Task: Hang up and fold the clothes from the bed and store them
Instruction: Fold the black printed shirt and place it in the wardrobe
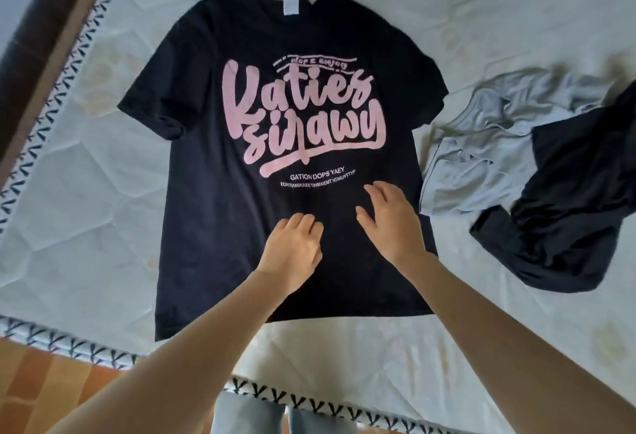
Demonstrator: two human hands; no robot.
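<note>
Two hands over one garment. Black T-shirt [220, 227] spread flat, print side up, on bed [86, 213], collar at far end, hem at near edge. Left hand [292, 251] resting on lower front of T-shirt, below print, fingers [306, 222] loosely bent, gripping nothing. Right hand [389, 223] just beside it, toward right hem side, fingers spread and relaxed, holding nothing; contact with cloth likely, not certain. Grey garment [481, 165] crumpled right of T-shirt, apart from its side seam. Dark garment [568, 213] heaped partly over grey one, farther right.

Handling assessment: light, limp knit, no stiffness, likely to drag and wrinkle if pulled from one point. Not fragile; grips bed cover somewhat, so unlikely to slide freely. Advised hold: pinch at shoulder seam and matching hem corner on one side, fold inward along length, sleeve tucked flat. Smooth with flat palms before each fold.
</note>
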